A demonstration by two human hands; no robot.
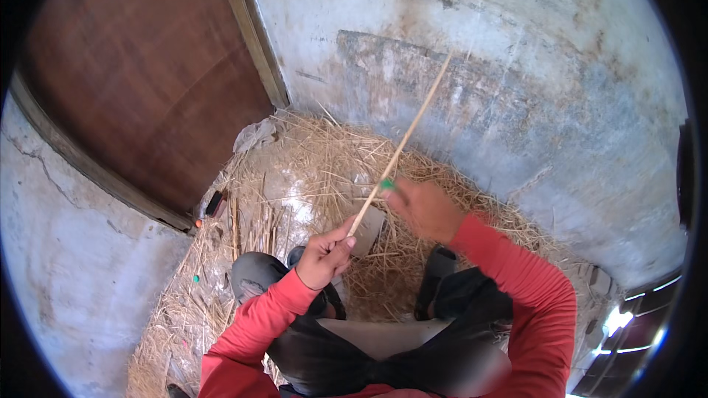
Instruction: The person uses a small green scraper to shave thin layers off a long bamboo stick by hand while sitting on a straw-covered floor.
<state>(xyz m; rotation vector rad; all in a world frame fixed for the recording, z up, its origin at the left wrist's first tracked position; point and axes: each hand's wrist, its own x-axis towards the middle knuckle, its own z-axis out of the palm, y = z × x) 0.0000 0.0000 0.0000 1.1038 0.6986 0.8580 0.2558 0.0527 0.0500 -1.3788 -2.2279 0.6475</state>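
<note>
My left hand is closed round the lower end of a thin, pale, straw-coloured stick. The stick slants up and to the right, its far tip standing out against the wall. Beside its middle is my right hand, slightly blurred, with curled fingers. A small bright green piece shows at those fingertips, right against the stick. Whether it is held or worn on a finger, I cannot tell. Both hands are above the floor in front of my knees.
Loose straw litters the floor. A greyish block lies between my feet. Several longer stalks and a small dark box-like object lie to the left, near a brown door. A stained wall curves along the far side.
</note>
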